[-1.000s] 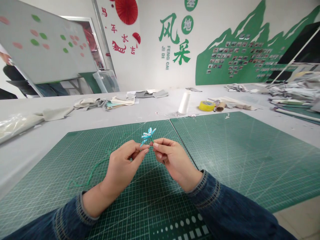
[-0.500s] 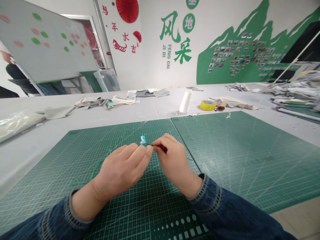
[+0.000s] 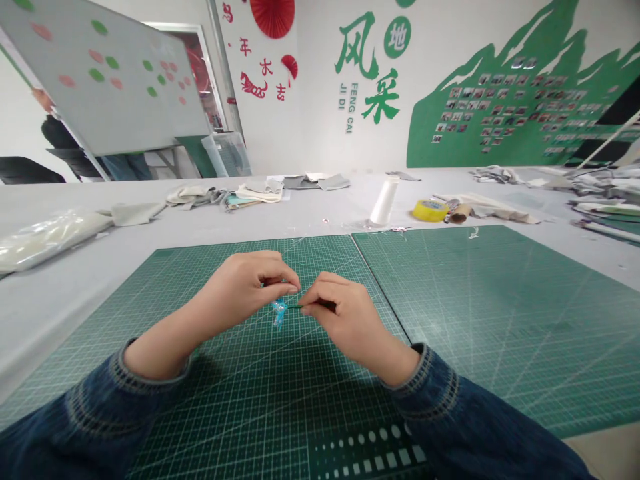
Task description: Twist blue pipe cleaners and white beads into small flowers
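Over the cutting mat, my right hand (image 3: 347,323) pinches a thin dark green stem (image 3: 294,307) between thumb and fingers. At the stem's left end is a small light-blue ornament (image 3: 279,313) with pale, bead-like spots; its exact kind is unclear. My left hand (image 3: 255,283) is just above the ornament, thumb and forefinger closed together close to the right fingertips. Whatever lies between those left fingers is too small to make out. The left fingers partly cover the ornament's top.
Two green cutting mats (image 3: 450,293) lie side by side on the grey table (image 3: 320,210). Beyond them stand a white thread cone (image 3: 384,201), a yellow tape roll (image 3: 430,211) and a cardboard tube (image 3: 460,213). Fabric scraps (image 3: 197,195) and a plastic-wrapped bundle (image 3: 55,237) lie leftward. A person (image 3: 57,130) is behind the whiteboard.
My left hand has lifted and turned, its fingers now above the stem. The blue ornament has swung from pointing up to hanging down. My right hand keeps its pinch. The view has shifted slightly left.
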Action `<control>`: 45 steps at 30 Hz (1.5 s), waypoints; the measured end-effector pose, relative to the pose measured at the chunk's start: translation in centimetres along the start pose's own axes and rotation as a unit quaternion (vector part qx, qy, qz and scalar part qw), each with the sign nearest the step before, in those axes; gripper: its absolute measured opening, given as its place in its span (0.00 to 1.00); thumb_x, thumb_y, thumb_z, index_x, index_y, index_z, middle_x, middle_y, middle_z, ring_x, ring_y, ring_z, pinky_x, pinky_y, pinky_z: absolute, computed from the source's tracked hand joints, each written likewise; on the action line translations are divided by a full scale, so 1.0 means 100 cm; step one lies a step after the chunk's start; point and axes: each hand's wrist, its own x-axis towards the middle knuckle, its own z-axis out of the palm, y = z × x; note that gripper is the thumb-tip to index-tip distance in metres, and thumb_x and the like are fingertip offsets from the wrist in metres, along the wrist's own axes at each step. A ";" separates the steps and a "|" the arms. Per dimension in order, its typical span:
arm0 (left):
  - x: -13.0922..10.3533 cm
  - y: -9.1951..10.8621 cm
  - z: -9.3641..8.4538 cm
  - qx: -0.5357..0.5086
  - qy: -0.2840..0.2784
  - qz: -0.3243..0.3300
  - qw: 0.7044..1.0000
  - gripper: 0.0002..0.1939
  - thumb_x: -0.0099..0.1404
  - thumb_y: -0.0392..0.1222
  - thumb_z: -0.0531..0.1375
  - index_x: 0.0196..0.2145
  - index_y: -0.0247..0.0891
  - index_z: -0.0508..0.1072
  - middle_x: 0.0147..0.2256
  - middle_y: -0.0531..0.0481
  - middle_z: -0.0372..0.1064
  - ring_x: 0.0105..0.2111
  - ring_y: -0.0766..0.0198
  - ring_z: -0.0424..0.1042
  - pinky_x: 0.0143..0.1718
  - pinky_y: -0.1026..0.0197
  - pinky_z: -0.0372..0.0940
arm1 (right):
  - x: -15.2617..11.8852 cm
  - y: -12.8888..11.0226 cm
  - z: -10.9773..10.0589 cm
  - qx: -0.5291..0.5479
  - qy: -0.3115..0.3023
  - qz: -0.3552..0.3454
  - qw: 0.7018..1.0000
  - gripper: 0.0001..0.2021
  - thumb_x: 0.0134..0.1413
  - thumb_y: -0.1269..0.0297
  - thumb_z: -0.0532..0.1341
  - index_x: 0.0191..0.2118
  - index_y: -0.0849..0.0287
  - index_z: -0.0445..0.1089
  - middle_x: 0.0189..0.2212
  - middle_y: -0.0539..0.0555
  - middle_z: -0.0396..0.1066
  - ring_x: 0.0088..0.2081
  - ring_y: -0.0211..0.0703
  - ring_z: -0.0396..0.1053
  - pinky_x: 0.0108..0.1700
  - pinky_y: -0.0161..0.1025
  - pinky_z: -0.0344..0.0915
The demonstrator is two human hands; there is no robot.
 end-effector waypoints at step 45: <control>-0.010 0.009 0.059 -0.601 0.113 -0.248 0.751 0.09 0.57 0.41 0.69 0.29 0.34 0.74 0.23 0.57 0.61 0.19 0.77 0.47 0.19 0.71 0.47 | 0.001 0.006 0.002 0.588 -0.101 0.265 0.757 0.09 0.58 0.64 0.63 0.34 0.66 0.75 0.24 0.50 0.68 0.23 0.30 0.63 0.23 0.28 0.52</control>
